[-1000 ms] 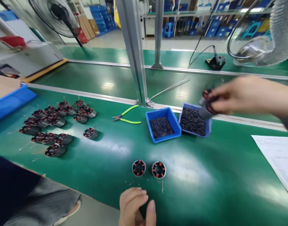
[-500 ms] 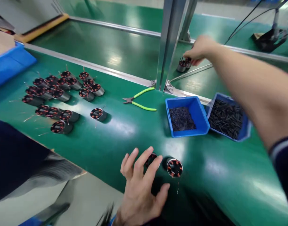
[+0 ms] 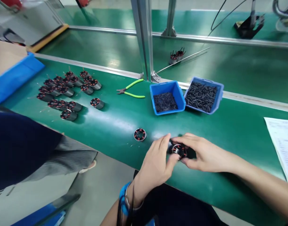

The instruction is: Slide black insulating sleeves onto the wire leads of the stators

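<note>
Copper-wound motor stators in metal rings are about my hands. My left hand point(image 3: 158, 161) has its fingers and thumb bent round the left side of one stator point(image 3: 179, 151). My right hand point(image 3: 201, 153) grips the same stator from the right, thumb in front and fingers behind. Its ring faces up toward me; the fingers hide part of its side. Just left of my left hand, another stator point(image 3: 140, 134) stands alone on the green table point(image 3: 115, 131), with thin wire ends beside it.
Several stators point(image 3: 68, 91) stand grouped at the left, near green-handled cutters point(image 3: 131, 88). Two blue bins point(image 3: 167, 110) point(image 3: 216, 105) hold small black pieces. A metal post point(image 3: 142, 40) rises behind. Two stators point(image 3: 176, 56) stand beyond the rail; a paper sheet point(image 3: 281, 144) lies right.
My right hand has come back from the two stators beyond the rail to the near table. My left hand has moved onto the right-hand stator, leaving the other uncovered. The view has shifted.
</note>
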The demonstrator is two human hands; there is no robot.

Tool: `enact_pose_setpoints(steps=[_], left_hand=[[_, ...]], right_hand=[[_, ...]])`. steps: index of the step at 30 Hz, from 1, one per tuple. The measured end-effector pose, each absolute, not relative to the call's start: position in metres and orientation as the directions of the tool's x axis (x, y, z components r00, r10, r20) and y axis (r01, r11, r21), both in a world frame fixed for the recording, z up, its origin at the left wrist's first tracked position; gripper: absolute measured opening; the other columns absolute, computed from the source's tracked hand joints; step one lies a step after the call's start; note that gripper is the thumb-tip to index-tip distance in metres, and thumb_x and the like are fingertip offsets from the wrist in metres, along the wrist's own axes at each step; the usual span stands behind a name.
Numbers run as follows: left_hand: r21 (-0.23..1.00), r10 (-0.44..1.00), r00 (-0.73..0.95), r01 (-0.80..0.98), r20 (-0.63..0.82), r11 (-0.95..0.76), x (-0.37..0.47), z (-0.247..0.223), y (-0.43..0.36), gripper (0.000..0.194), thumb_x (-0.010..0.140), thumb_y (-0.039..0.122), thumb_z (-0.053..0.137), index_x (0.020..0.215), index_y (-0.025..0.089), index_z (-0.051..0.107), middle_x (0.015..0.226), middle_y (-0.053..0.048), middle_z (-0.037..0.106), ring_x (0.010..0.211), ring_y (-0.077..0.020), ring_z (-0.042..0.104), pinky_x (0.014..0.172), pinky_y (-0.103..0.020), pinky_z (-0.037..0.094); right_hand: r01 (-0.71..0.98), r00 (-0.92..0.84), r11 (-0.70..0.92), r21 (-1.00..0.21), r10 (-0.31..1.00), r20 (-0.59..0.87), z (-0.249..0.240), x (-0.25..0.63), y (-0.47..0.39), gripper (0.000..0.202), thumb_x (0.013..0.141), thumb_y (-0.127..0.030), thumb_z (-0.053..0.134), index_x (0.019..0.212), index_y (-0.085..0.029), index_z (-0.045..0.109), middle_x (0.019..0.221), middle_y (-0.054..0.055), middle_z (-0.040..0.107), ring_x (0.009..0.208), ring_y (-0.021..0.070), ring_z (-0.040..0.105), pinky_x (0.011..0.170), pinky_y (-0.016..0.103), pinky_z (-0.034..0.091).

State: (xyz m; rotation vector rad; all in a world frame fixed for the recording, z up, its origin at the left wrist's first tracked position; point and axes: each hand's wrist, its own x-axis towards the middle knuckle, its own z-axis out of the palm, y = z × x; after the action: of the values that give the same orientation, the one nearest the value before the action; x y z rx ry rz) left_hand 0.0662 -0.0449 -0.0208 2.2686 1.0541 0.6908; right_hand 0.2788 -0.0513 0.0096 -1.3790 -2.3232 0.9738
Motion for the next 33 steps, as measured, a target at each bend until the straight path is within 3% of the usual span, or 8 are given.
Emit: enact_pose_setpoints(steps=[3,6,11,13,18,25,29,33], left_hand=[[0.764,0.829,0.559,0.530,0.013,-0.369,0.076,-0.020,-0.043,0.058,0.086,0.039,0.068,0.135,0.013,0.049,0.105,-0.012,0.071,0.096,-0.0277,0.067,0.083,-0.043,0.056],[0.879,0.855,0.510,0.446,-0.095,-0.168,0.087,-0.016,-0.031,0.022,0.089,0.021,0.059,0.110,0.019,0.060,0.070,0.003,0.061,0.063,-0.0141,0.060,0.062,-0.027,0.051],[0.901,0.918,0.190,0.201,0.349,-0.385,0.083,-0.013,-0.032,0.007,0.090,0.017,0.061,0.093,0.020,0.066,0.090,-0.002,0.061,0.080,-0.0127,0.061,0.071,-0.024,0.052],[0.916,0.932,0.040,0.174,0.359,-0.360,0.075,-0.016,-0.046,0.018,0.088,0.019,0.065,0.106,0.022,0.063,0.101,-0.004,0.060,0.091,-0.0152,0.062,0.078,-0.027,0.053],[0.936,0.961,0.201,0.333,-0.188,0.114,0.075,-0.028,-0.077,0.070,0.067,0.030,0.086,0.125,0.018,0.048,0.112,-0.010,0.062,0.093,-0.0209,0.063,0.082,-0.037,0.055],[0.911,0.913,0.352,0.410,-0.204,0.046,0.094,-0.022,-0.058,0.066,0.070,0.024,0.078,0.130,0.017,0.050,0.103,-0.006,0.070,0.087,-0.0203,0.061,0.082,-0.037,0.051],[0.903,0.878,0.442,0.428,-0.184,-0.026,0.088,-0.014,-0.051,0.044,0.076,0.021,0.072,0.119,0.020,0.067,0.106,-0.004,0.070,0.075,-0.0152,0.057,0.076,-0.031,0.052],[0.925,0.809,0.565,0.372,-0.161,-0.075,0.086,-0.013,-0.049,0.062,0.081,0.015,0.063,0.142,0.026,0.054,0.124,-0.004,0.066,0.061,-0.0092,0.053,0.070,-0.028,0.054]], right_hand=[[0.632,-0.458,0.312,-0.709,0.889,-0.018,-0.002,0.277,-0.064,0.054,0.073,-0.013,0.063,0.126,-0.014,0.056,0.107,0.012,0.069,0.095,0.0237,0.067,0.082,0.040,0.057],[0.633,-0.345,0.247,-0.733,0.938,0.019,-0.009,0.274,-0.076,0.047,0.076,-0.019,0.066,0.121,-0.018,0.053,0.106,0.011,0.069,0.093,0.0231,0.067,0.079,0.039,0.056],[0.560,-0.171,0.035,-0.827,0.982,-0.075,-0.017,0.271,-0.089,0.053,0.072,-0.032,0.078,0.116,-0.020,0.051,0.102,0.008,0.069,0.085,0.0214,0.066,0.077,0.039,0.056],[0.452,-0.170,-0.105,-0.886,0.965,-0.201,-0.017,0.271,-0.086,0.060,0.072,-0.042,0.080,0.119,-0.020,0.051,0.104,0.009,0.070,0.082,0.0197,0.066,0.074,0.037,0.057],[0.230,-0.178,-0.280,-0.932,0.930,-0.323,-0.015,0.262,-0.065,0.042,0.080,-0.040,0.070,0.114,-0.019,0.058,0.093,0.006,0.072,0.070,0.0158,0.066,0.060,0.031,0.055],[-0.110,0.003,-0.152,-0.982,0.988,-0.153,-0.013,0.254,-0.057,0.026,0.071,-0.033,0.081,0.086,-0.019,0.066,0.073,0.002,0.075,0.065,0.0166,0.072,0.062,0.029,0.060],[0.052,0.212,0.071,-0.996,0.974,0.080,0.009,0.279,-0.039,0.022,0.068,-0.031,0.085,0.079,-0.022,0.069,0.076,0.002,0.077,0.068,0.0183,0.074,0.066,0.031,0.062],[0.641,0.192,0.140,-0.755,0.923,0.334,0.023,0.329,0.015,0.013,0.080,-0.031,0.072,0.088,-0.022,0.075,0.085,0.004,0.077,0.075,0.0215,0.072,0.076,0.037,0.059]])
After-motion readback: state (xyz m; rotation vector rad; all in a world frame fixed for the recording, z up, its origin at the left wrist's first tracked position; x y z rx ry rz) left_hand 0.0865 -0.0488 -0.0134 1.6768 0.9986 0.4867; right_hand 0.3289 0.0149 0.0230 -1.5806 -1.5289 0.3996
